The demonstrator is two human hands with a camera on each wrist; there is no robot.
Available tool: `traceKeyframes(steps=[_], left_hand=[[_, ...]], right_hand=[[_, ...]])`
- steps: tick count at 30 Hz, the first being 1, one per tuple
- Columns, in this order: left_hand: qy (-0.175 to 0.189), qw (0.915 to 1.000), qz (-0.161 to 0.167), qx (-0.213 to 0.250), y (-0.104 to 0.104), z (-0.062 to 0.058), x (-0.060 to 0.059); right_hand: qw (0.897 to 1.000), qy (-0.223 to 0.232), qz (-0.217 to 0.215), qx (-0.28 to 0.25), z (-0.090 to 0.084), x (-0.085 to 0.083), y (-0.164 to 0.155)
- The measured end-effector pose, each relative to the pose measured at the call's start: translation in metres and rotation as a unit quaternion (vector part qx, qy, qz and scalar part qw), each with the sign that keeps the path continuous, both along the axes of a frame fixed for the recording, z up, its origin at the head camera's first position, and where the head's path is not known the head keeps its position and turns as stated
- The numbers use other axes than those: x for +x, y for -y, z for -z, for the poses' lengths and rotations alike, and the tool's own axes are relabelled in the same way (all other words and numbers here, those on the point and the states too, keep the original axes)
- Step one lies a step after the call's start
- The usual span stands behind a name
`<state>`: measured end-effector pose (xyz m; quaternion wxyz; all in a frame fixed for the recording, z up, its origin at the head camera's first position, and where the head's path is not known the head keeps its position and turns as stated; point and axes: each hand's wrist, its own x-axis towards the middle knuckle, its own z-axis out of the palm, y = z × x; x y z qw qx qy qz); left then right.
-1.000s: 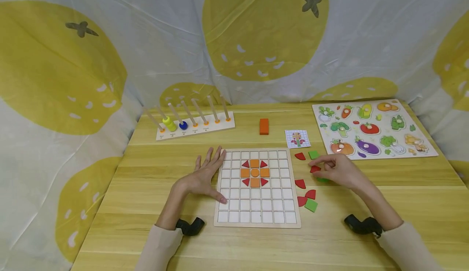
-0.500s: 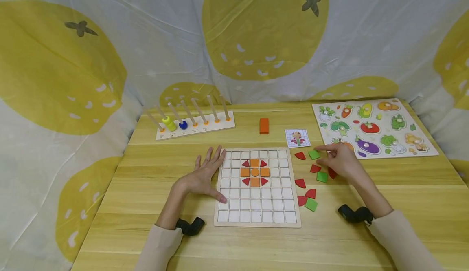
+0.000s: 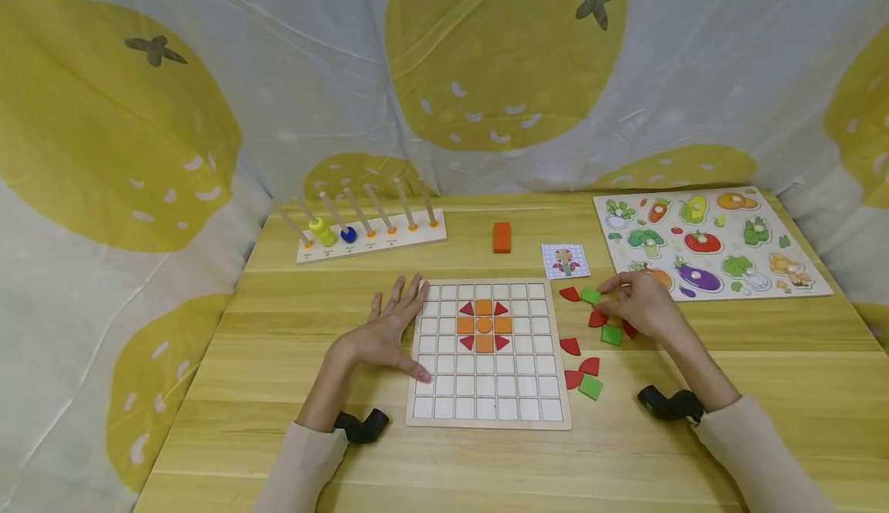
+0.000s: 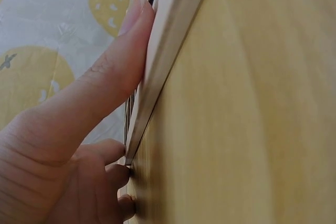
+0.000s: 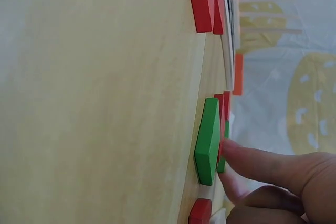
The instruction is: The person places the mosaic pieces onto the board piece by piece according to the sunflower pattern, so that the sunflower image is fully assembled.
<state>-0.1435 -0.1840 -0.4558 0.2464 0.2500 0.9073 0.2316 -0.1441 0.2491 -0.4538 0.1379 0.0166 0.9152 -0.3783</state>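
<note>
A square grid board (image 3: 425, 416) of pale wood lies in the middle of the table in the head view. On it, orange squares (image 3: 503, 325), an orange disc (image 3: 484, 325) and red triangles (image 3: 501, 342) form a pattern. My left hand (image 3: 380, 335) rests spread at the board's left side, thumb over the rim and the other fingers along the upper-left edge. Right of the board, my right hand (image 3: 646, 301) pinches a green square tile (image 3: 589, 295) at its right side with thumb and index finger. That tile's left corner meets a red quarter-circle (image 3: 569, 294).
Red quarter-circles (image 3: 569, 346) and green squares (image 3: 611, 335) lie loose right of the board. A pattern card (image 3: 566, 261), an orange block (image 3: 501, 237), a peg stand (image 3: 410, 237) with beads, and a vegetable puzzle (image 3: 701, 243) stand farther back. A patterned cloth (image 3: 333, 73) hangs behind.
My right hand has left the nearer red and green tiles and reached up to the upper green square, which has turned and shifted slightly left. My left hand keeps its place.
</note>
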Motion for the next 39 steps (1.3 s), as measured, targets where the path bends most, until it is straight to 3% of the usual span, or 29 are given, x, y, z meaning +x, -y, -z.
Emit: traceKeyframes(steps=[15, 23, 28, 33, 39], left_hand=[[0.007, 0.9999, -0.014, 0.004, 0.000, 0.001, -0.002], [0.011, 0.9998, -0.014, 0.001, 0.001, 0.000, -0.002], [0.010, 0.9998, -0.015, -0.007, 0.000, 0.000, -0.003], [0.014, 0.9997, -0.013, -0.012, -0.001, 0.000, -0.003], [0.013, 0.9998, -0.013, -0.003, 0.000, 0.000, -0.003]], right_hand=[[0.997, -0.040, -0.046, -0.048, -0.007, 0.009, 0.025], [0.990, -0.001, -0.105, -0.096, -0.005, 0.027, 0.080], [0.985, 0.016, -0.140, -0.098, -0.003, 0.039, 0.118], [0.989, 0.009, -0.132, -0.070, -0.001, 0.043, 0.137], [0.989, 0.008, -0.123, -0.084, -0.002, 0.045, 0.139]])
